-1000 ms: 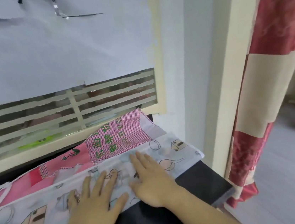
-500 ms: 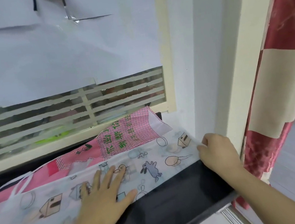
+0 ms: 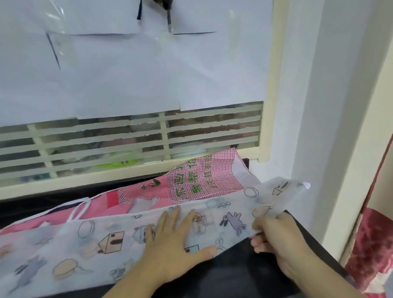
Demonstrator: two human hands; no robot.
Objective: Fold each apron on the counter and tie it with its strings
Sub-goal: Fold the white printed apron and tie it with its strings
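Lying on black counter [image 3: 208, 293], white apron [image 3: 67, 253], possibly folded, papered window [image 3: 131, 70] behind

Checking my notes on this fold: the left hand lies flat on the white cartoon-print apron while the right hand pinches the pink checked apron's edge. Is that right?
Not quite. In the head view the right hand pinches the edge of the same white cartoon-print apron that the left hand lies flat on. The pink checked apron lies behind, untouched.
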